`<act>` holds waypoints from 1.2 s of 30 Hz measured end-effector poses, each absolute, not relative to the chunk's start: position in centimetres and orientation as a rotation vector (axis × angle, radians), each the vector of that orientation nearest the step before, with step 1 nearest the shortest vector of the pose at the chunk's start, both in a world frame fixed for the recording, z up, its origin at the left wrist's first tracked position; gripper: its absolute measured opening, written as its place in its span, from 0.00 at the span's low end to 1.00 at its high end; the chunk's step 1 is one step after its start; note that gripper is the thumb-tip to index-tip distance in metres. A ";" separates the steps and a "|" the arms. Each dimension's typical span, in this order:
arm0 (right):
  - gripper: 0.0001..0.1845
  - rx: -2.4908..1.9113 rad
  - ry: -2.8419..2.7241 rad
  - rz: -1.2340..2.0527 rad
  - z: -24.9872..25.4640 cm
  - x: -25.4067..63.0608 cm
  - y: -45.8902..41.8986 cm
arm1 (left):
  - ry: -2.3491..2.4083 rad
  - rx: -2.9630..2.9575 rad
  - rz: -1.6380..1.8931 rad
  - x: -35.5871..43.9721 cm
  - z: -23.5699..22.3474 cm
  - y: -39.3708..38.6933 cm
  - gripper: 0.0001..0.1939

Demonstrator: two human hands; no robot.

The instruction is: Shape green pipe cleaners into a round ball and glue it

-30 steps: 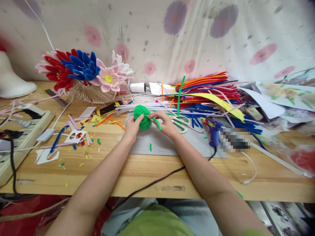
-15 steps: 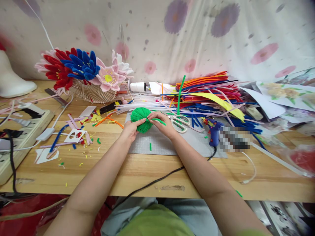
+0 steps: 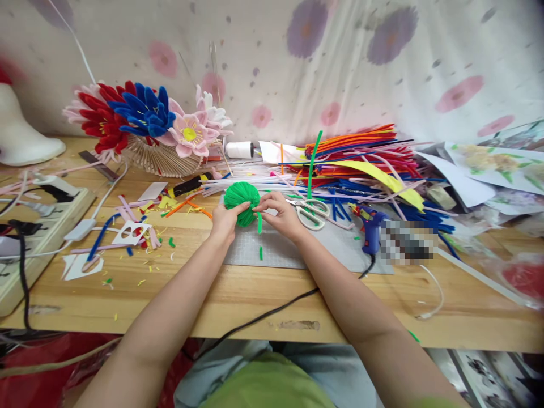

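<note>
Wooden tabletop (image 3: pixel 170 300), grey gridded mat (image 3: pixel 293 249): above it my left hand (image 3: pixel 224 222) pinches a round fuzzy green bundle (image 3: pixel 239 195), half-curled right hand (image 3: pixel 281 215) at its fuzzy green hanging strip (image 3: pixel 259 224), hold unclear; apparently strip-adjusting, next move needing steady left grip.

Green disc (image 3: pixel 238 197) in left hand (image 3: pixel 225 221), scissors (image 3: pixel 313 213), glue gun (image 3: pixel 371 228)

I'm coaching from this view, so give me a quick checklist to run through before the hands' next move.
1. Left hand supporting the green bundle: ok, thumb pressed on it.
2. Right hand firmly gripping the green strip: cannot tell; fingertips are close to it.
3. Scissors nearby: ok, just right of the right hand.
4. Mat free of scraps: not ok, a green scrap lies there.
5. Glue gun cool: cannot tell.
</note>
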State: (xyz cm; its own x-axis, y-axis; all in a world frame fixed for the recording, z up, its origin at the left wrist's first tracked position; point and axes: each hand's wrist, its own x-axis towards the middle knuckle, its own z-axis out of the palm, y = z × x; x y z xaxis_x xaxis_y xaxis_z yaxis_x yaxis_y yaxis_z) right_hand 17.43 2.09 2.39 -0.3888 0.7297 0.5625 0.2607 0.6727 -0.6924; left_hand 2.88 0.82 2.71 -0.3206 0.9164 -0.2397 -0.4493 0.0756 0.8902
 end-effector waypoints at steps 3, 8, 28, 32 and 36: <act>0.04 -0.799 -2.078 0.449 2.3 16.9 1.6 | 1.215 0.546 1.513 3.2 3.0 0.5 0.18; 0.05 -0.832 -2.096 0.337 1.7 15.8 1.0 | 1.205 0.601 1.547 3.6 2.9 0.4 0.16; 0.10 -0.901 -1.821 0.650 2.1 17.2 1.9 | 0.886 0.878 1.368 3.7 2.8 0.1 0.17; 0.15 -1.048 -1.629 0.523 1.6 17.5 2.6 | 0.830 0.888 1.345 3.7 2.1 0.4 0.19; 0.24 -0.989 -1.518 0.898 1.0 17.6 3.3 | 0.831 0.855 1.315 3.6 2.3 0.4 0.18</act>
